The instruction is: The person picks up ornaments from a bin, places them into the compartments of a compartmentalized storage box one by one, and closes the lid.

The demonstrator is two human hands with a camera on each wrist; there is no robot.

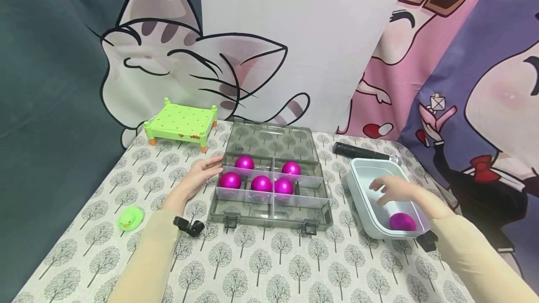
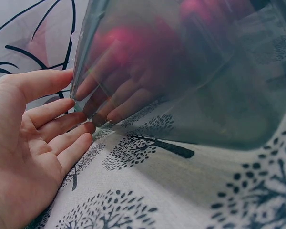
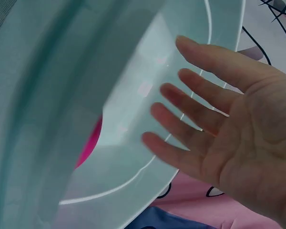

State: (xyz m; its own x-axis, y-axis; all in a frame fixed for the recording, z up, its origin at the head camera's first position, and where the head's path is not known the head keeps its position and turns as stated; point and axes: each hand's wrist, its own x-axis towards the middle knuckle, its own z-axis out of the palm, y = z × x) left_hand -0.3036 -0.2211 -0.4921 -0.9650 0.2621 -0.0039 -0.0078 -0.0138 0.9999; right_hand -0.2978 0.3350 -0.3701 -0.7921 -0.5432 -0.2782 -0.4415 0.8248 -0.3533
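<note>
A grey see-through divided box (image 1: pixel 269 222) lies with its lid (image 1: pixel 273 141) folded back, and several shiny magenta balls (image 1: pixel 261 183) sit in its back and middle rows. At the box's left wall is my left hand (image 1: pixel 198 179), its fingertips right at the wall and holding nothing; the left wrist view shows the fingers (image 2: pixel 62 119) fairly straight. Over the pale blue plastic tub (image 1: pixel 358 205) hovers my right hand (image 1: pixel 393 188), fingers spread and nothing in them. One magenta ball (image 1: pixel 402 222) lies at the tub's near end, partly hidden by the tub wall in the right wrist view.
A green toy bed (image 1: pixel 181 121) with orange feet stands at the back left. Near the left edge lies a green toy duck (image 1: pixel 130 219). Behind the tub is a black cylindrical handle-like object (image 1: pixel 360 151). Printed curtains hang behind the tree-patterned tablecloth (image 1: pixel 252 270).
</note>
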